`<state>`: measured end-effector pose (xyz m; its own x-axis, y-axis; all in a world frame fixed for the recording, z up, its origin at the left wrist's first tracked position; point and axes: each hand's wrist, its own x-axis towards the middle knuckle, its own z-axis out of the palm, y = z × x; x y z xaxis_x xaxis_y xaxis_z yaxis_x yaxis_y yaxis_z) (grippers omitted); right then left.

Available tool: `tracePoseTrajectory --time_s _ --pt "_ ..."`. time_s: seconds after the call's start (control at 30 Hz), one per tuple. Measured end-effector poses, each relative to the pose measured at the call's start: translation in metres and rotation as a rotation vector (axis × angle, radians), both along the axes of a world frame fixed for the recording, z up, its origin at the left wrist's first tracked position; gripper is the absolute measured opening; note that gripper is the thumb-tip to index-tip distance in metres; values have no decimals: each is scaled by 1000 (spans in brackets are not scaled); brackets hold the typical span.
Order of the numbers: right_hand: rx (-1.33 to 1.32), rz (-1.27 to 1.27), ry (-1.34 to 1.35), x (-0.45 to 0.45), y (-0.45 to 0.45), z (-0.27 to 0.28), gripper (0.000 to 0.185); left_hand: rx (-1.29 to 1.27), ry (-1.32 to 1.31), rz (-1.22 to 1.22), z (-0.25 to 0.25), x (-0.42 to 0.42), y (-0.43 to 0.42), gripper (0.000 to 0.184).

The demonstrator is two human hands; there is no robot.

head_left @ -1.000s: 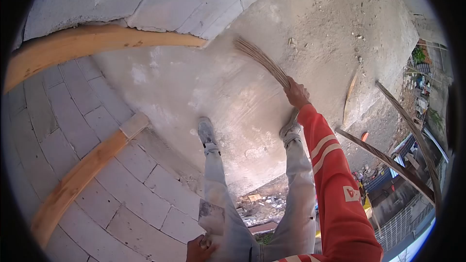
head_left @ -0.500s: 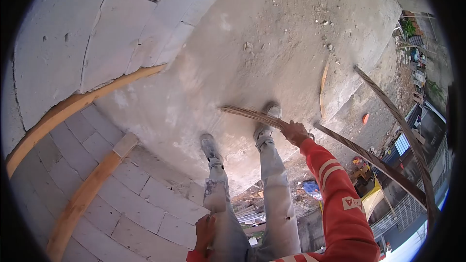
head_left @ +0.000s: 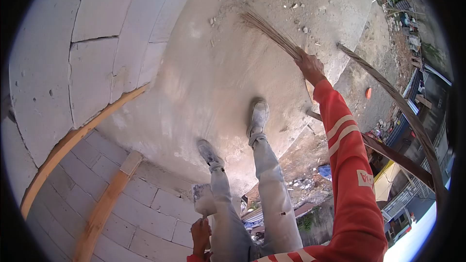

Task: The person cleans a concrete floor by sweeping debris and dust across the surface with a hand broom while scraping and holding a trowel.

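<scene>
A stick broom (head_left: pixel 269 31) of thin bound twigs is in my right hand (head_left: pixel 310 65), whose fingers wrap its bound end. The twigs fan out onto the dusty concrete floor (head_left: pixel 208 68), their tips beside loose grit (head_left: pixel 233 7). Low in the view, next to my left leg, my left hand (head_left: pixel 200 234) closes round the handle of a trowel (head_left: pixel 204 199). Its flat, dusty blade points up, away from me. The handle is mostly hidden by the fingers.
Pale block walls (head_left: pixel 97 63) stand on the left, with a timber (head_left: pixel 82 136) along one and a second timber post (head_left: pixel 107 204) below. At right, past the slab edge, dark slanting poles (head_left: pixel 398 102) cross above lower, rubble-strewn ground (head_left: pixel 349 102). Stones (head_left: pixel 305 29) lie near the edge.
My right hand has moved the broom farther out, up the view, away from my feet. The trowel blade in my left hand now shows clearly. My right foot has shifted slightly.
</scene>
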<state>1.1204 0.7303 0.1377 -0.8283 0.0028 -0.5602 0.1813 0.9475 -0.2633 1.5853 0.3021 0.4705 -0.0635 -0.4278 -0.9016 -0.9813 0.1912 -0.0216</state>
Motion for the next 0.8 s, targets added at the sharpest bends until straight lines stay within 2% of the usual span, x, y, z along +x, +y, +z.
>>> tracePoseTrajectory --time_s 0.1,0.17,0.2,0.27,0.3,0.4,0.43,0.47,0.5,0.57,0.63,0.67,0.7,0.73,0.77,0.8 --pt "-202 -88 23 22 -14 11 57 -27 68 -50 9 -22 -3 33" --pt "-288 -142 17 51 -28 54 66 -45 107 -107 13 -32 -9 32" --pt "-307 -238 -79 72 -33 68 69 -56 127 -132 12 -43 -12 32" --pt "-427 -389 -96 128 -44 86 62 -75 176 -220 18 -73 -13 32" --pt "-565 -569 -220 151 -50 106 53 -81 186 -266 22 -85 -16 31" --pt "-939 -1303 -430 202 -83 183 29 -85 245 -169 20 -111 -24 33" --pt "-1069 -1530 -486 209 -96 205 26 -80 246 -207 20 -121 -25 34" --pt "-1156 -1774 -574 230 -114 197 28 -77 251 -241 17 -134 -26 35" --pt "-1274 -1954 -515 244 -132 198 29 -77 259 -270 14 -147 -26 36" --pt "-1251 -2190 -502 255 -168 168 31 -69 231 -339 2 -165 -30 37" --pt "-1196 -2038 -138 270 -207 80 32 -54 190 -335 -14 -175 -48 37" --pt "-922 -1322 57 258 -204 73 32 -77 206 -528 -22 -184 -59 38" --pt "-418 -791 353 245 -200 67 31 -96 224 -720 -30 -193 -70 40" --pt "-764 -1483 48 214 -202 29 31 -111 244 -914 -38 -208 -79 42" --pt "-865 -2386 19 183 -205 -8 32 -94 229 -926 -47 -226 -85 43" --pt "-776 -1859 -203 157 -197 -23 29 -80 206 -940 -51 -242 -94 44"
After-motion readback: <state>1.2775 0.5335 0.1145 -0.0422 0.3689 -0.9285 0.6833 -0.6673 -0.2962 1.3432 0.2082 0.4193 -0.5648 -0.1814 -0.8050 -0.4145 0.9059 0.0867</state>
